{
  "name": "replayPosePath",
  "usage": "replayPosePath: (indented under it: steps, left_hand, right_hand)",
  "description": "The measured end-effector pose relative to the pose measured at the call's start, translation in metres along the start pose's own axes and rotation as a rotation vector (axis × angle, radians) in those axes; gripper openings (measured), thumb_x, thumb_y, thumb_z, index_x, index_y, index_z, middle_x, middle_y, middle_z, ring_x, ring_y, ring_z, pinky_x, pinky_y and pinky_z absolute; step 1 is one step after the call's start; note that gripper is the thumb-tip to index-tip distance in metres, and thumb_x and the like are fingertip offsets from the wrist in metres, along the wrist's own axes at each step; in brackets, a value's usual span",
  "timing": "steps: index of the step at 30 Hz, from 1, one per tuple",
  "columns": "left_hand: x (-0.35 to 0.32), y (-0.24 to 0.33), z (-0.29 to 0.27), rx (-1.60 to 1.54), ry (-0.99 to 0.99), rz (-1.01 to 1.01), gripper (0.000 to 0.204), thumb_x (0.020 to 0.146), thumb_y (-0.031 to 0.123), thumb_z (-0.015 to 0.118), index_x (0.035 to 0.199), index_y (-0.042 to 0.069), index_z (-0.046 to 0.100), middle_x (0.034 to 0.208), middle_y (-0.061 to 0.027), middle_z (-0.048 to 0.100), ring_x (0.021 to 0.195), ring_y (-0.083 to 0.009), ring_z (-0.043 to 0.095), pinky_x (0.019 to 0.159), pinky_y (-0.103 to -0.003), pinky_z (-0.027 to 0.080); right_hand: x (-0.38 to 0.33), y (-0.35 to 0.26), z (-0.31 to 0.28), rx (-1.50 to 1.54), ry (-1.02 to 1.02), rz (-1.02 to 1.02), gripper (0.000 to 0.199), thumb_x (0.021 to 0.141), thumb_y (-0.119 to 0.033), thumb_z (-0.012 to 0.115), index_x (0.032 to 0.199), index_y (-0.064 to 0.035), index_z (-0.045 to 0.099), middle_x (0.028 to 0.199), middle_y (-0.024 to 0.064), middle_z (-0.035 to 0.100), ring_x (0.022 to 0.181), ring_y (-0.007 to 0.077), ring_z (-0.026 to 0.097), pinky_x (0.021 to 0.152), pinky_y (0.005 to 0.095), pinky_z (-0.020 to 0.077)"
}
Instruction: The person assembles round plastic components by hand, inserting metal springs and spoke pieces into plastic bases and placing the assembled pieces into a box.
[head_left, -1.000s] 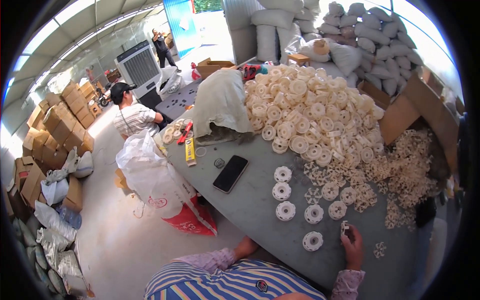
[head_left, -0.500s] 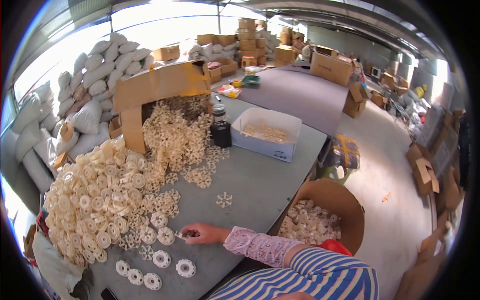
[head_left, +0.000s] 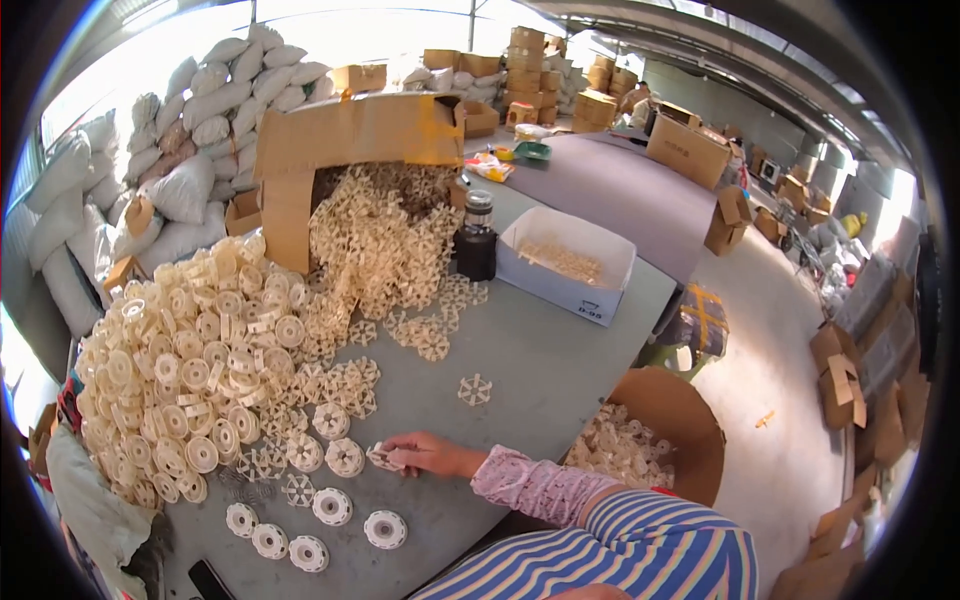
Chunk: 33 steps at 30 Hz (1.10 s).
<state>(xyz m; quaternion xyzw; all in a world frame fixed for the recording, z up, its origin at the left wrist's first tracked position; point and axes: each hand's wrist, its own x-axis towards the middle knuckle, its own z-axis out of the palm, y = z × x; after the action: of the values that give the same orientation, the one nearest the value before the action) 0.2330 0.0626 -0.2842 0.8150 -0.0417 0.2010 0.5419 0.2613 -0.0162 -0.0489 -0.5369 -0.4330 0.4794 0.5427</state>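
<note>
My right hand (head_left: 428,455) reaches in from the lower right, arm in a pink lace cuff and striped sleeve. Its fingers are closed on a small cream plastic wheel-like piece (head_left: 382,457), tilted and partly covered by the fingertips, low over the table. Just left of it lies a round wheel with a star insert (head_left: 345,457), with similar ones close by. In front, plain white plastic wheels (head_left: 332,506) lie flat, several together, one (head_left: 385,529) apart on the right. A single star-shaped piece (head_left: 475,390) lies beyond the hand. No fingers of my left hand show.
A big heap of cream wheels (head_left: 190,370) covers the table's left. Star pieces (head_left: 380,235) spill from a tipped cardboard box (head_left: 360,135). Behind stand a dark bottle (head_left: 476,245) and a white-blue box (head_left: 560,290). A carton of parts (head_left: 690,430) stands beside the table's right edge.
The view has swung slightly left, so the scene sits farther right. My right hand stays beside the round wheels, and the piece in its fingers has changed tilt, showing more of itself.
</note>
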Motion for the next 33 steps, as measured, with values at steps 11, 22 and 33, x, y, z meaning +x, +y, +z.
replayPosePath:
  steps: [11,22,33]
  left_hand:
    - [-0.044,-0.009,-0.023,-0.067,0.137,-0.120,0.019,0.098,0.017,0.073,0.103,-0.001,0.075,0.109,-0.0175,0.076,0.088,-0.0310,0.073,0.074,-0.042,0.057]
    - [-0.211,0.018,0.015,-0.091,0.262,-0.447,0.018,0.098,0.016,0.073,0.103,-0.001,0.075,0.107,-0.0179,0.076,0.086,-0.0307,0.072,0.072,-0.043,0.057]
    - [-0.246,0.029,-0.015,0.020,0.278,-0.542,0.018,0.097,0.016,0.073,0.102,-0.001,0.075,0.105,-0.0183,0.075,0.084,-0.0304,0.072,0.070,-0.043,0.056]
  right_hand:
    - [-0.076,-0.010,-0.038,-0.158,0.469,0.046,0.038,0.107,-0.018,0.064,0.145,-0.0103,0.060,0.093,0.0029,0.070,0.072,0.0094,0.065,0.061,0.0253,0.0515]
    - [-0.145,-0.015,-0.223,-1.472,1.317,-0.145,0.047,0.100,-0.034,0.074,0.133,-0.0023,0.063,0.117,0.0157,0.067,0.082,0.0262,0.069,0.071,0.0381,0.0579]
    - [-0.084,-0.028,-0.077,-0.977,0.515,-0.091,0.050,0.091,-0.039,0.083,0.132,-0.0114,0.072,0.138,0.0126,0.066,0.132,0.0353,0.061,0.111,0.0463,0.0510]
